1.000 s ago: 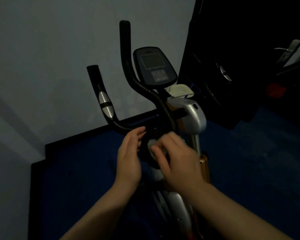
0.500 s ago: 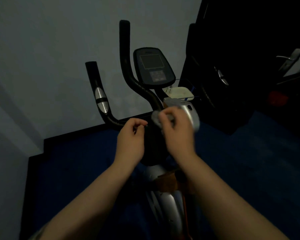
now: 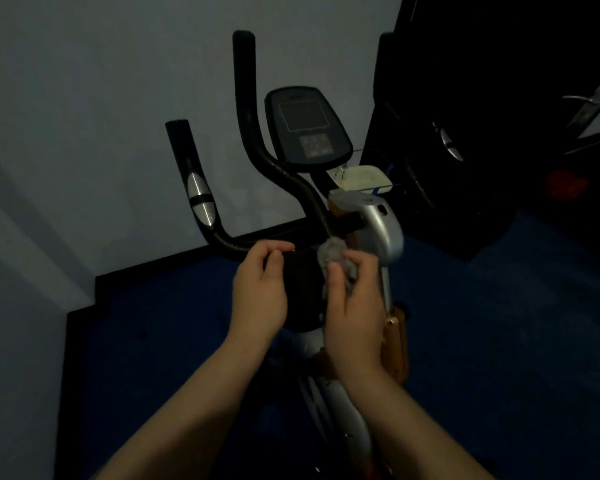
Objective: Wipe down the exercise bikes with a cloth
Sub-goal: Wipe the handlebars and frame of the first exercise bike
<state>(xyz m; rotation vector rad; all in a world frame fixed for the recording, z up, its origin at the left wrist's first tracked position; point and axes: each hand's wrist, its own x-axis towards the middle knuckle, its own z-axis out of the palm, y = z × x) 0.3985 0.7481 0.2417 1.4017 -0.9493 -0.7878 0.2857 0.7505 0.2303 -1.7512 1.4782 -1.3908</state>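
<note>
An exercise bike [image 3: 383, 233] with black curved handlebars [image 3: 253, 143] and a dark console [image 3: 307, 128] stands before me in dim light. My right hand [image 3: 355, 306] grips a bunched grey cloth [image 3: 333, 254] and holds it against the base of the right handlebar, where it meets the black central post [image 3: 300, 271]. My left hand [image 3: 258, 292] is beside the post on its left, fingers curled with the thumb and fingertips close together near the left handlebar's base; I cannot tell whether it holds anything.
A grey wall [image 3: 84, 133] with a black skirting rises behind the bike. Blue carpet [image 3: 499, 323] covers the floor. A dark second machine [image 3: 447, 147] stands at the right. A pale flat object [image 3: 361, 176] sits behind the console.
My right hand with the cloth rose from low on the post to the handlebar base, then settled slightly lower. My left hand stayed beside the post.
</note>
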